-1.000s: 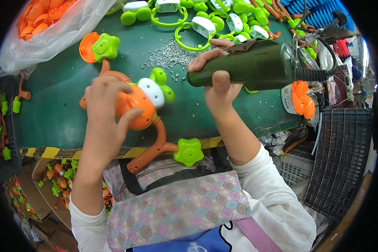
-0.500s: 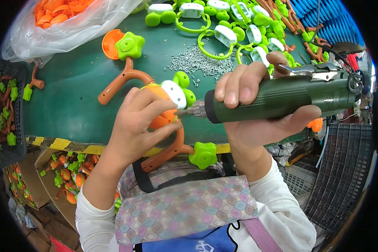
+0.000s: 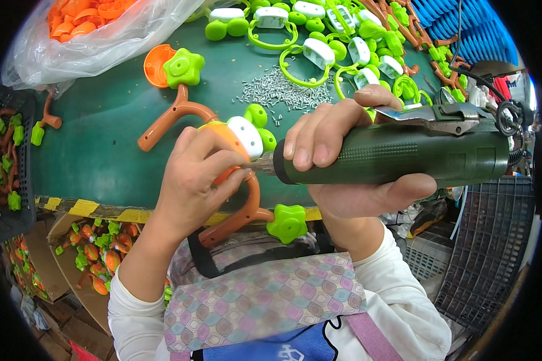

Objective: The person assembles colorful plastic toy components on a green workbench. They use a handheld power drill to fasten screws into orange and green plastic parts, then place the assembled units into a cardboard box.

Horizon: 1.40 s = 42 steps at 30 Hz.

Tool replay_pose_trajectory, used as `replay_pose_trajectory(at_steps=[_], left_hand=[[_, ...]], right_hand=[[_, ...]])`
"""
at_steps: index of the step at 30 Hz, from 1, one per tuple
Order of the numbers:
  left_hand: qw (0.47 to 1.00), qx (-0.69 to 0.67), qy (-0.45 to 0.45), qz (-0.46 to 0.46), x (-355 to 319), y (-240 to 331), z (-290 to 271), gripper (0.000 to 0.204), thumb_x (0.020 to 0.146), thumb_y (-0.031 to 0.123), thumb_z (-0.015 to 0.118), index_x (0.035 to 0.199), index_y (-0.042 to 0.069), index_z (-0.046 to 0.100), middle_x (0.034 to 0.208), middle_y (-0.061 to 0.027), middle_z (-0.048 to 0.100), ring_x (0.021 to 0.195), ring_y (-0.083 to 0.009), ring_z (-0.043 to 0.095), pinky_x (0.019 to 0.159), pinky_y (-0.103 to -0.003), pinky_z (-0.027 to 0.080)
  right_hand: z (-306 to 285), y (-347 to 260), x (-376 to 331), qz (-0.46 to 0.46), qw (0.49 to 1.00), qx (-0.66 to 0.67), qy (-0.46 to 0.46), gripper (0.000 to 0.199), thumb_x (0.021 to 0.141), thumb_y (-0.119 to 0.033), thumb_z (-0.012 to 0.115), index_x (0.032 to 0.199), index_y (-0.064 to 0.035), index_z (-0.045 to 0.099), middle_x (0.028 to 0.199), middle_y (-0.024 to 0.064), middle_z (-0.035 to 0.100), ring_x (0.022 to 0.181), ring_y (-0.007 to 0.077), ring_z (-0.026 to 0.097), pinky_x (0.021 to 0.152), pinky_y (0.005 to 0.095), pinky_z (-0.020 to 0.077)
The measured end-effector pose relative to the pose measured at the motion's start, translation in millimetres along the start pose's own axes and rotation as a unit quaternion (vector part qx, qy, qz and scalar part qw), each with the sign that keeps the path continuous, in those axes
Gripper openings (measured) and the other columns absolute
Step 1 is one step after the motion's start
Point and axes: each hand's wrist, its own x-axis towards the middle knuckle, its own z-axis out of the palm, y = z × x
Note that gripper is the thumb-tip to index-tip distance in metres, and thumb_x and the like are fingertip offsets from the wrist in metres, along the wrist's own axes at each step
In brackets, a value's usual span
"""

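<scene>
Pointing lengthwise at the orange toy body (image 3: 228, 138) from its right, the dark-green electric screwdriver (image 3: 397, 154) fills the curled right hand (image 3: 348, 195), while the nearer left hand (image 3: 194, 175), fingers half closed, holds that body.

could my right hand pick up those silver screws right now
Probably not as things stand: your right hand is holding the green power screwdriver, though the silver screws lie nearby on the green tabletop.

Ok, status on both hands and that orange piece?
Right grip around green power driver. Left grip over orange toy body; driver bit at left fingertips. Loose screws beyond, apart.
</scene>
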Motion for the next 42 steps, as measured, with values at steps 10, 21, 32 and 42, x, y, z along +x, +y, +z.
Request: replay_pose_trajectory(at_steps=[10, 21, 32, 42], left_hand=[[0.998, 0.048, 0.016, 0.047, 0, -5, 1, 0.027, 0.069, 0.010, 0.085, 0.089, 0.010, 0.068, 0.092, -0.0046, 0.062, 0.080, -0.0279, 0.055, 0.071, -0.040, 0.049], [0.997, 0.022, -0.029, 0.068, -8, -9, -6, 0.036, 0.071, 0.006, 0.080, 0.104, 0.004, 0.067, 0.111, -0.0066, 0.065, 0.093, -0.0298, 0.057, 0.083, -0.040, 0.051], [0.996, 0.011, -0.049, 0.077, -7, -11, -10, 0.032, 0.075, -0.005, 0.066, 0.106, 0.003, 0.068, 0.112, -0.0062, 0.066, 0.097, -0.0310, 0.055, 0.087, -0.039, 0.048], [0.997, -0.023, -0.029, 0.062, -14, -11, -6, 0.030, 0.074, -0.006, 0.067, 0.103, 0.002, 0.065, 0.114, -0.0075, 0.064, 0.100, -0.0324, 0.055, 0.090, -0.039, 0.049]], right_hand=[[3, 3, 1, -0.005, 1.000, 0.004, 0.000, 0.104, 0.082, -0.089, 0.048, 0.141, -0.0046, 0.041, 0.080, 0.0063, 0.059, 0.068, 0.0217, 0.062, 0.065, 0.0380, 0.0542], [21, -21, -11, 0.135, 0.982, -0.133, 0.027, 0.106, 0.074, -0.087, 0.060, 0.133, -0.0018, 0.041, 0.076, 0.0076, 0.060, 0.067, 0.0228, 0.062, 0.066, 0.0382, 0.0556], [27, -10, -3, 0.186, 0.969, -0.156, -0.052, 0.082, 0.077, -0.075, 0.072, 0.110, -0.0024, 0.054, 0.078, 0.0084, 0.063, 0.070, 0.0203, 0.065, 0.069, 0.0346, 0.0565], [15, 9, -1, 0.246, 0.954, -0.084, -0.148, 0.080, 0.075, -0.070, 0.078, 0.104, 0.0020, 0.058, 0.074, 0.0084, 0.064, 0.066, 0.0201, 0.065, 0.063, 0.0320, 0.0554]])
